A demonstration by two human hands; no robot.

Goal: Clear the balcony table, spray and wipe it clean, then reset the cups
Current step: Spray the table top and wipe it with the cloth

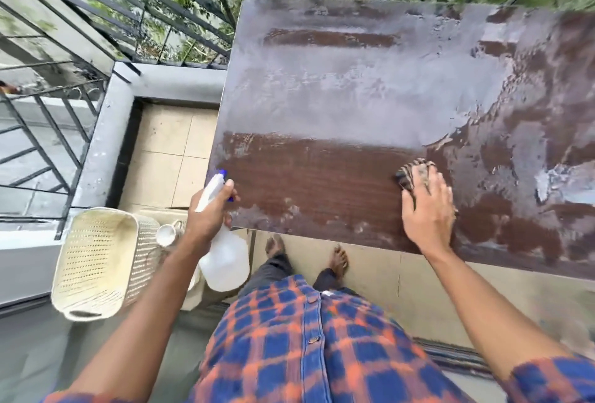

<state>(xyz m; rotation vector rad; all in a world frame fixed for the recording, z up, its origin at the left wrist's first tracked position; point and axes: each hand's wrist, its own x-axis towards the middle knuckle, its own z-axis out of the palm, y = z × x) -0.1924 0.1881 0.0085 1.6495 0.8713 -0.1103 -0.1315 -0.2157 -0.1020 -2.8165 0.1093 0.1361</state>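
1. In the head view I look down on the counter (322,174). Its near edge runs just in front of my two bare feet (338,257). Its far edge is close to the black railing (180,19).
2. There is open room left of the counter. A strip of pale floor tiles (167,157) lies between the counter's left edge and a low grey wall (106,132).
3. My left hand (209,212) is at the near left corner of the counter. Its fingers (227,188) are curled tight round the neck of the spray bottle (227,261). The bottle hangs past the edge, over the floor, not on the counter.
4. My right hand (426,206) lies flat on the counter, close to the near edge. Its fingers (418,177) are straight and spread wide. They press down on the cloth (407,172).
5. The counter top is flat and brown with fine wood lines. A wet grey-white film covers much of it in long streaks. The band left of the cloth shows bare brown.
6. The spray bottle is smooth, cloudy white plastic with a white head and a blue tip. The cloth is bunched up, with dark and tan stripes.
7. Low on the left sits a cream basket (93,261) with round corners and many tiny holes. A white cup (165,235) lies tipped just beside it. I cannot tell what the cup rests on.
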